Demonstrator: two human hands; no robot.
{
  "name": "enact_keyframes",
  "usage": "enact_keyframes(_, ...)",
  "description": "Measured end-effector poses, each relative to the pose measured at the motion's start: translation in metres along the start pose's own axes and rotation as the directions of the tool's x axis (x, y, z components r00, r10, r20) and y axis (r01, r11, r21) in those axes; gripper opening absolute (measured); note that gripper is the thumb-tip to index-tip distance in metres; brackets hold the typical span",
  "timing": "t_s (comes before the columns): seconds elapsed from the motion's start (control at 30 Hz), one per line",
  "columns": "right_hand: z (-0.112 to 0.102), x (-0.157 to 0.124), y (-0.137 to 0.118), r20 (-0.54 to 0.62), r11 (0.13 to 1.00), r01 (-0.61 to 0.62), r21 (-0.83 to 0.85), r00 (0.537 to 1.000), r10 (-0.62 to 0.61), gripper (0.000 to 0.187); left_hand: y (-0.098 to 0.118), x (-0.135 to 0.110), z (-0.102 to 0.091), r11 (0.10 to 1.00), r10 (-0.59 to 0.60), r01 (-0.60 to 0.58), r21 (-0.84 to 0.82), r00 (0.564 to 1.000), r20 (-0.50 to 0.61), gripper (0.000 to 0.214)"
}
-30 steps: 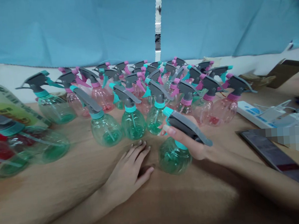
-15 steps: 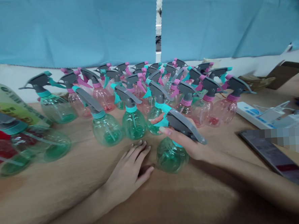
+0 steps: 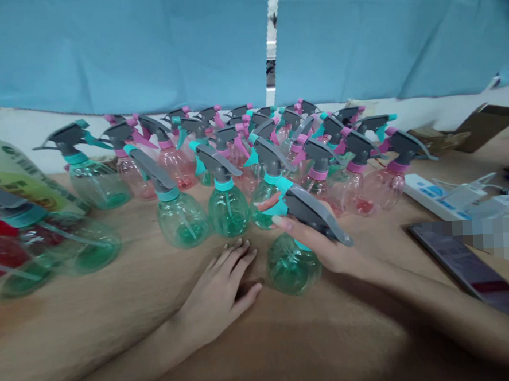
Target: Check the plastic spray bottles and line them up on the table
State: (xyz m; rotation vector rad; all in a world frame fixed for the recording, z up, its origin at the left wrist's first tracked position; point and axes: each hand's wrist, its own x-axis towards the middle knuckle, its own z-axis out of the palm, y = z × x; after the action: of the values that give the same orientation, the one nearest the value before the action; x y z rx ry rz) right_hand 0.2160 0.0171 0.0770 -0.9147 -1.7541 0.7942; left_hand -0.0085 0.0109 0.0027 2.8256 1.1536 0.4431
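My right hand is closed around the neck and grey sprayer head of a green spray bottle, with its turquoise trigger between the fingers. The bottle is clear green plastic and stands almost upright at the front of the group. My left hand lies palm down on the wooden table, fingers spread, holding nothing. Just beyond its fingertips stands another green spray bottle. To its left is a further green spray bottle, and behind my right hand one more green bottle is partly hidden.
Several pink and green spray bottles crowd the back, one pink bottle at their right end. At far left are more bottles and a pale labelled container. A white power strip, a dark phone-like slab and a cardboard box lie right.
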Motion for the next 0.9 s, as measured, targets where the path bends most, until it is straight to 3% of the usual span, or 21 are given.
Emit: enact_keyframes(0.9,0.0003,-0.0003,0.0043,0.011,0.999,0.036,0.028,0.999,-0.037,0.019,0.0009,0.0007,-0.0022,0.999,0.020,-0.019,0.029,1.000,-0.018,0.049)
